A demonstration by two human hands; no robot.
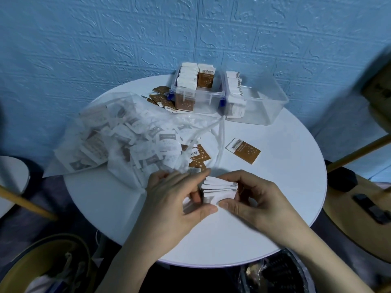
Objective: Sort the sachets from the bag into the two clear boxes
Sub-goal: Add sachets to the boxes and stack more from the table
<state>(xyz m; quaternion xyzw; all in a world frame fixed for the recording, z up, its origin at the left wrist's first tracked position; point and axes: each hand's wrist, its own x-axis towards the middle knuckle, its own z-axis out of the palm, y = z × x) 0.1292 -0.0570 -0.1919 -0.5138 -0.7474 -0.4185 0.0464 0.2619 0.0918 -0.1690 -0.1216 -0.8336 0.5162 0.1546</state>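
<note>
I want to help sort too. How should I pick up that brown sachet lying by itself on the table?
The lone brown sachet lies flat on the white table, apart from the bag. It is thin, so a hand probably cannot get under it from above. Come from the near right, where the table is bare, and pinch a long edge or a corner, lifting that first.

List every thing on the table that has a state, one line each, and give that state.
Plastic bag: lying on its side, mouth open, full of sachets.
Left clear box: lidless, packed with upright sachets.
Right clear box: lidless, sachets standing at its left end only.
Loose brown sachet: flat on the table.
Stack of white sachets: held between both hands.
Left hand: gripping the stack.
Right hand: gripping the stack.
</note>
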